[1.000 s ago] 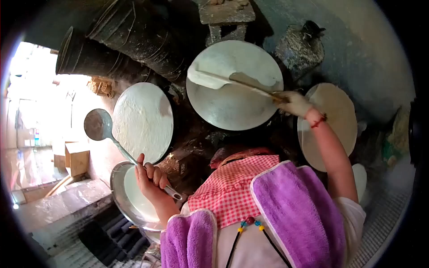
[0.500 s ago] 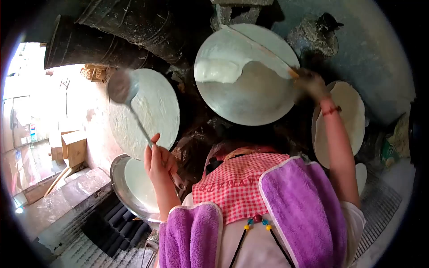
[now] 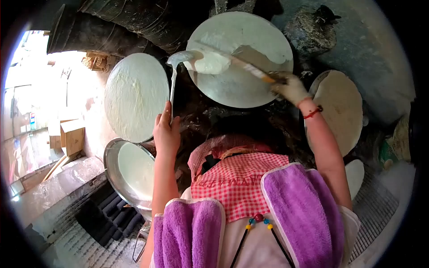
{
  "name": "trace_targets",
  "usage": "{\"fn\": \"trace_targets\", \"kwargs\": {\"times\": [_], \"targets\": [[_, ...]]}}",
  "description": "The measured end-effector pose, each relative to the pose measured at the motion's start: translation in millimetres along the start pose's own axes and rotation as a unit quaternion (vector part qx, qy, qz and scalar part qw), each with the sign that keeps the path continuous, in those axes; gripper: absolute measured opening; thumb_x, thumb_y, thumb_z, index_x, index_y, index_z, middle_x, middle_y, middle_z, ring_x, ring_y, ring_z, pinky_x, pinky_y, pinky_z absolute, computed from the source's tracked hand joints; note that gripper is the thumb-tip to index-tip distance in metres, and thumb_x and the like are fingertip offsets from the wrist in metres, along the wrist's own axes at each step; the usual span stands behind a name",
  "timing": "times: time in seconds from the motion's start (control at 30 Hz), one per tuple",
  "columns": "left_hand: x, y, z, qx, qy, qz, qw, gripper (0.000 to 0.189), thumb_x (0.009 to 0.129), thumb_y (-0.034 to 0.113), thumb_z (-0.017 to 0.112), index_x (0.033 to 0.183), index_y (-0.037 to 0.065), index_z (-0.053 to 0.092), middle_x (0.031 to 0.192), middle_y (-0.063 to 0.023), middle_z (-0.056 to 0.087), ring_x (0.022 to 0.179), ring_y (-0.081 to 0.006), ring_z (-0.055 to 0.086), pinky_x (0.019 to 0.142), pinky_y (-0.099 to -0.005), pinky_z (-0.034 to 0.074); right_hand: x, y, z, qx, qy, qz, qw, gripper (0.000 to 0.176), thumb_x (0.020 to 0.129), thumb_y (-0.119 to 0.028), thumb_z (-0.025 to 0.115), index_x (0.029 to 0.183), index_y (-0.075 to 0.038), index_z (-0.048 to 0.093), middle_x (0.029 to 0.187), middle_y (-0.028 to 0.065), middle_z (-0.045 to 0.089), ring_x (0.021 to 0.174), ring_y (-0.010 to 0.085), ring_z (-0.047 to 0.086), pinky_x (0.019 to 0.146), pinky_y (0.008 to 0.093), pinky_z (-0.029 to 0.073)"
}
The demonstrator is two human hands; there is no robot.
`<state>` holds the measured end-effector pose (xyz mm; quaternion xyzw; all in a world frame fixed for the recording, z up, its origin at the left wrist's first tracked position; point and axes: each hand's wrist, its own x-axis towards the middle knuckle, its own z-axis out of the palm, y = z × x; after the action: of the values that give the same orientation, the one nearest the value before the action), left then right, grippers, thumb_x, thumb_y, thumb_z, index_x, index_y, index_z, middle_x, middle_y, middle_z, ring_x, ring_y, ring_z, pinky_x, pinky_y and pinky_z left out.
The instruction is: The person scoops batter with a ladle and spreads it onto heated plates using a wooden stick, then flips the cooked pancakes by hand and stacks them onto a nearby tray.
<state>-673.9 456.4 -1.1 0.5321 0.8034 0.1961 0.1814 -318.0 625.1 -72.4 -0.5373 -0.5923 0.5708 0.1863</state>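
Ladle [image 3: 180,57] shifted rightward, to left edge of middle pan [image 3: 232,89].
Your left hand [image 3: 167,131] clasps it; your right hand [image 3: 290,88] clasps a stick [image 3: 250,68].

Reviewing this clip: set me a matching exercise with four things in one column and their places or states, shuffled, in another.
1. ladle
2. spreading stick
3. metal basin
4. bracelet

A. contains white batter
B. held in the right hand
C. red, worn at the wrist
D. held in the left hand

Pairs: 1-D, 2-B, 3-A, 4-C
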Motion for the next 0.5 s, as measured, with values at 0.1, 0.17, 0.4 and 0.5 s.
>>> {"fn": "trace_targets", "kwargs": {"times": [0.1, 0.17, 0.4, 0.5], "targets": [[-26, -7, 14, -0.012, 0.013, 0.014, 1.000, 0.051, 0.084, 0.009, 0.059, 0.133, 0.008, 0.047, 0.094, -0.0162, 0.057, 0.082, -0.0330, 0.057, 0.073, -0.0380, 0.046, -24, 2, 26, 0.045, -0.032, 0.044, 0.997, 0.040, 0.081, -0.010, 0.066, 0.121, -0.006, 0.059, 0.091, 0.0066, 0.065, 0.071, 0.0111, 0.061, 0.060, 0.0249, 0.049], [-47, -17, 20, -0.027, 0.027, 0.035, 0.999, 0.052, 0.082, 0.006, 0.061, 0.133, 0.007, 0.048, 0.093, -0.0167, 0.057, 0.082, -0.0327, 0.057, 0.073, -0.0380, 0.046, -53, 5, 33, 0.102, -0.033, 0.075, 0.991, 0.037, 0.082, -0.010, 0.066, 0.119, -0.007, 0.061, 0.088, 0.0048, 0.065, 0.070, 0.0112, 0.061, 0.060, 0.0256, 0.048], [-91, -22, 11, -0.110, -0.119, 0.109, 0.981, 0.059, 0.079, 0.002, 0.064, 0.134, 0.012, 0.048, 0.082, -0.0125, 0.052, 0.070, -0.0266, 0.054, 0.064, -0.0353, 0.046, -191, 109, 92, -0.075, 0.109, 0.023, 0.991, 0.048, 0.076, -0.004, 0.072, 0.122, -0.005, 0.058, 0.109, 0.0078, 0.064, 0.093, 0.0174, 0.061, 0.081, 0.0285, 0.050], [-68, -22, 31, -0.149, -0.166, 0.187, 0.957, 0.055, 0.080, 0.001, 0.062, 0.132, 0.009, 0.049, 0.084, -0.0147, 0.053, 0.075, -0.0306, 0.056, 0.068, -0.0378, 0.047, -202, 163, 146, 0.170, 0.160, 0.279, 0.931, 0.041, 0.078, -0.008, 0.072, 0.116, -0.004, 0.059, 0.097, 0.0050, 0.066, 0.086, 0.0192, 0.063, 0.072, 0.0303, 0.051]]}}
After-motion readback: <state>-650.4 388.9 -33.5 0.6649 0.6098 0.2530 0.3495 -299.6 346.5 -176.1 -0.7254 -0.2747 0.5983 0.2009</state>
